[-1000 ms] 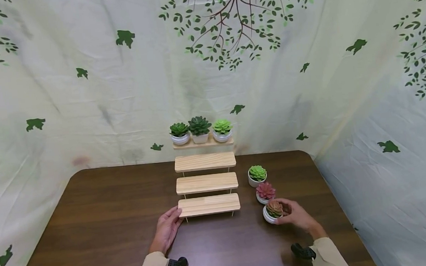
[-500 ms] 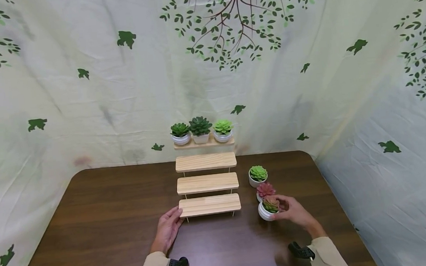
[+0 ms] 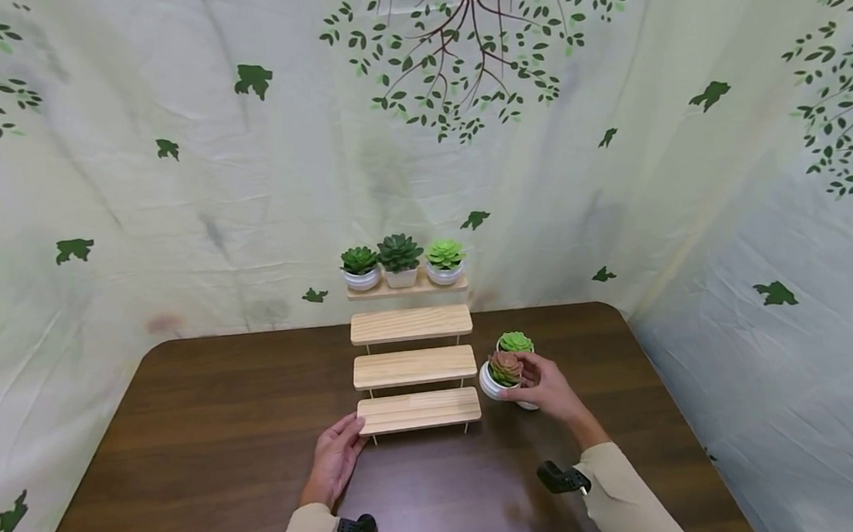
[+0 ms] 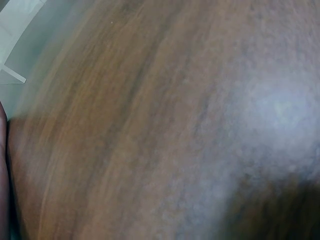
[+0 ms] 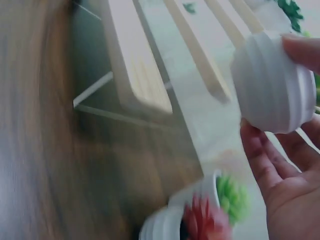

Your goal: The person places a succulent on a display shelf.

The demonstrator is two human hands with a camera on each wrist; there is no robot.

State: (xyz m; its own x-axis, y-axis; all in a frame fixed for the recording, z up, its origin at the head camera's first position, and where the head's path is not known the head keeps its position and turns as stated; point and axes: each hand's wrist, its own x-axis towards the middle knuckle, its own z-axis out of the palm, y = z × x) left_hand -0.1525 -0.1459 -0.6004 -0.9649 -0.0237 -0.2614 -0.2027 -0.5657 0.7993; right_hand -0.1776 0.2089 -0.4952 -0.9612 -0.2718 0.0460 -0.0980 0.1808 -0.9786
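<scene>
My right hand (image 3: pixel 554 391) holds a potted succulent (image 3: pixel 506 368) with reddish-brown and green leaves, its thumb and fingers around the white pot. In the right wrist view that ribbed pot (image 5: pixel 270 82) is tilted and raised off the table, beside the shelf ends. A wooden tiered shelf stand (image 3: pixel 419 411) with thin legs stands in the middle. At the left end of its lowest tier, my left hand (image 3: pixel 333 461) pinches the corner. Below the held pot in the right wrist view are a red succulent (image 5: pixel 202 220) and a light green succulent (image 5: pixel 231 197); the red one is mostly hidden in the head view.
On the top tier stand a dark green succulent (image 3: pixel 359 261), a larger succulent (image 3: pixel 399 253) and a bright green succulent (image 3: pixel 444 254). The brown table (image 3: pixel 245 447) meets a leaf-printed cloth (image 3: pixel 188 193) behind it.
My right hand has lifted the reddish-brown succulent from the near end of the right-hand row and carried it forward and left, toward the stand. The left hand keeps its place.
</scene>
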